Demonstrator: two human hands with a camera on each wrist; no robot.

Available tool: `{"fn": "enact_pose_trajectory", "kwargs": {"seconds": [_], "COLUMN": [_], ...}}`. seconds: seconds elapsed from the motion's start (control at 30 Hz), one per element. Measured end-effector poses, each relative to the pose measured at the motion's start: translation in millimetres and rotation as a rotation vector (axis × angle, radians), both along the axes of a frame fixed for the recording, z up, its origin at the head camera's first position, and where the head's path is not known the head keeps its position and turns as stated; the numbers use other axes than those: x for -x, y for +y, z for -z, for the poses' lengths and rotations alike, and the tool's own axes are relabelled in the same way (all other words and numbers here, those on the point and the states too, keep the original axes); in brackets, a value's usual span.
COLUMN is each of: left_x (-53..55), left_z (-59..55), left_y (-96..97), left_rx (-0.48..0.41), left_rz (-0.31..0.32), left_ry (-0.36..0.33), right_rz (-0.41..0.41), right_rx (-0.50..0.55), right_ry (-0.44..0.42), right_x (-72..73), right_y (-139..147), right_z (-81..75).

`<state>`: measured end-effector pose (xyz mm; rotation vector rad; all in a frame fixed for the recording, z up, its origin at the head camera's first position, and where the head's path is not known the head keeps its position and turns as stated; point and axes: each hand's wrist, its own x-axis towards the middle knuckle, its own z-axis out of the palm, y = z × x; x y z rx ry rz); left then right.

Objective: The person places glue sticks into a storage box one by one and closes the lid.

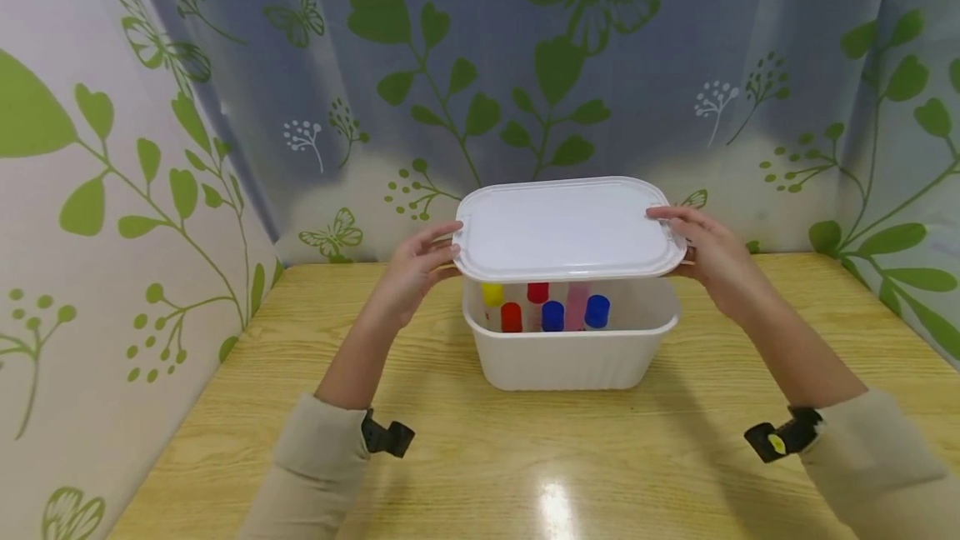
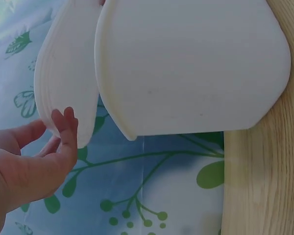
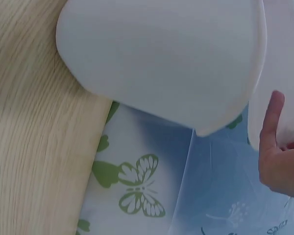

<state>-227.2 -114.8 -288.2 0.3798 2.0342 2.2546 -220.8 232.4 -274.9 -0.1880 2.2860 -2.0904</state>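
A white oval lid [image 1: 570, 227] is held level above a white plastic bin [image 1: 570, 361], covering its back part in the head view. My left hand [image 1: 408, 273] grips the lid's left end, and my right hand [image 1: 712, 252] grips the right end with fingers over and under the rim. Inside the bin stand several capped things: a yellow cap [image 1: 492, 294], a red cap [image 1: 511, 317], blue caps [image 1: 552, 315] and a pink tube [image 1: 577, 305]. In the left wrist view the left fingers [image 2: 66, 132] curl under the lid's edge.
The bin stands on a light wooden table [image 1: 480, 448] near its back edge. A curtain [image 1: 465, 90] with green leaves and butterflies hangs right behind it, and a patterned wall [image 1: 112, 190] borders the table's left side. Black straps [image 1: 386, 436] circle both wrists.
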Motion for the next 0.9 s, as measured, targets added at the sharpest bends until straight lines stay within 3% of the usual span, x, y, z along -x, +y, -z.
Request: {"fn": "enact_pose_trajectory", "kwargs": {"seconds": [0.17,0.43,0.53,0.67,0.9], "left_x": [3.3,7.1,8.2,9.4,10.6], "left_z": [3.9,3.7,3.6,3.9,2.7], "left_y": [-3.2,-2.2,-1.2,-0.3,0.9], "left_rx": [0.029,0.166,0.199,0.163,0.055], "left_rz": [-0.053,-0.158,-0.191,-0.216,-0.228], "left_ry": [0.014,0.058,0.071,0.098,0.116], "right_rz": [-0.062,0.02,0.03,0.032,0.037], "right_rx": [-0.145,-0.229,-0.204,-0.157,-0.186], "right_ry": [0.063,0.169,0.198,0.201,0.2], "right_x": [2.2,4.7,4.9,5.4,4.5], "right_y": [10.2,12.0,10.3,8.8,8.7], "right_z": [0.0,1.2,1.2,-0.5,-6.0]}}
